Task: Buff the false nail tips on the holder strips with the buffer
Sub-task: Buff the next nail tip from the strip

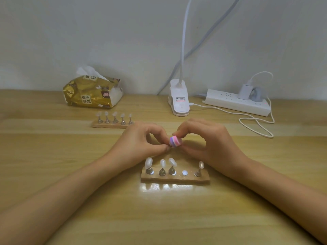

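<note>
Wooden tabletop (53, 174) lies nearest, and on it, between my forearms, sits the near holder strip (191, 179). Four false nail tips (148, 162) stand on its small metal pegs. The fourth seat from the left (184, 172) shows only its bare disc.

Just beyond that strip my hands meet. My left grip (139, 144) has thumb and forefinger pressed together on something small at their ends. I judge it to be the peg and tip missing from the bare seat, but the fingers hide nearly all of it, so I cannot be sure. My right grip (205, 145) pinches the buffer (175, 141), a short block banded pink and purple, seemingly end-on to me, so its long axis would run away from me.

The buffer sits directly to the right of my left fingertips, touching or almost touching what they hold. The coming stroke therefore looks like a short rub made by the right hand while the left only steadies.

Farther off to the left, nearer my left hand, the second holder strip (109, 125) carries five tips. Behind it are a gold tissue pack (92, 92), a white clip lamp base (179, 101) and a power strip (230, 101) by the wall.
</note>
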Action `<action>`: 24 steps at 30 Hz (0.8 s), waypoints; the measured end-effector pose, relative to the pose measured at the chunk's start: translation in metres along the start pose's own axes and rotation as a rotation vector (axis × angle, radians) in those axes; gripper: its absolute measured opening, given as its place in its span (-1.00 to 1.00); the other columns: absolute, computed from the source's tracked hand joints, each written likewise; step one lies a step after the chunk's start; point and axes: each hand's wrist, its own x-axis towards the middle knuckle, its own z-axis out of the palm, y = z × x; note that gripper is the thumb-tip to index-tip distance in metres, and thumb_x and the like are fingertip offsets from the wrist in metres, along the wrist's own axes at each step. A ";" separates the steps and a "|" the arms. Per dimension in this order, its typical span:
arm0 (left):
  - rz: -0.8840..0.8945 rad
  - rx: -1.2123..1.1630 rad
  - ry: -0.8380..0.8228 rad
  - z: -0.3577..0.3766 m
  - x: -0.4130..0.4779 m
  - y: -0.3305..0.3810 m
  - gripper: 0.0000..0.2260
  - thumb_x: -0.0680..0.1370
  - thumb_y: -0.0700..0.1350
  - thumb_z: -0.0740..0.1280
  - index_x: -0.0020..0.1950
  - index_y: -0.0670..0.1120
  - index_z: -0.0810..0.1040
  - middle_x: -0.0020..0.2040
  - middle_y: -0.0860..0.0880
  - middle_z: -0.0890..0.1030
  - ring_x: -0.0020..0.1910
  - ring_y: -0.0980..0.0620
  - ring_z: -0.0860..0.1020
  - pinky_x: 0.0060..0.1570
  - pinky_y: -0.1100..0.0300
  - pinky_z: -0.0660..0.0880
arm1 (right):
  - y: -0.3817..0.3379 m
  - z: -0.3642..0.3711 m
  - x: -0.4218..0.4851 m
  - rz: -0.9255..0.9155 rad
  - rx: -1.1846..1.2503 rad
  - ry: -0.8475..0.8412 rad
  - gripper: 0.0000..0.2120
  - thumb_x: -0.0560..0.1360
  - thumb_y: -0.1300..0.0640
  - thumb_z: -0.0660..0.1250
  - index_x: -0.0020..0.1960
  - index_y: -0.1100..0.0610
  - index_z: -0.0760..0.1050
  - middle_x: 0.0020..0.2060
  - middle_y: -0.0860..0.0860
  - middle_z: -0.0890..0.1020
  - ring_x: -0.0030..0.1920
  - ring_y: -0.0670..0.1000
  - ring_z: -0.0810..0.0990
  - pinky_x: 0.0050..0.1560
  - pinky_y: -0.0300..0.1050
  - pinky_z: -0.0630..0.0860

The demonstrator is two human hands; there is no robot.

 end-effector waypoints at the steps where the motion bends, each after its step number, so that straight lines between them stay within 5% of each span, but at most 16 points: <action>1: -0.001 -0.003 -0.002 0.000 0.000 0.000 -0.83 0.40 -0.20 0.55 -0.30 0.03 0.65 -0.38 0.24 0.59 -0.53 0.27 0.44 -0.44 0.50 0.28 | 0.000 0.000 -0.001 -0.021 -0.008 -0.001 -0.87 0.44 0.36 0.53 -0.09 0.25 0.60 -0.13 0.01 0.66 -0.10 0.01 0.63 -0.06 -0.04 0.56; 24: -0.012 0.012 0.003 0.000 0.001 -0.004 -0.83 0.38 -0.24 0.55 -0.28 0.03 0.67 -0.32 0.21 0.61 -0.52 0.23 0.42 -0.42 0.47 0.27 | 0.003 0.001 0.003 0.037 -0.006 0.004 -0.91 0.49 0.28 0.48 -0.01 0.24 0.65 -0.09 0.04 0.67 -0.06 -0.01 0.64 0.00 -0.05 0.56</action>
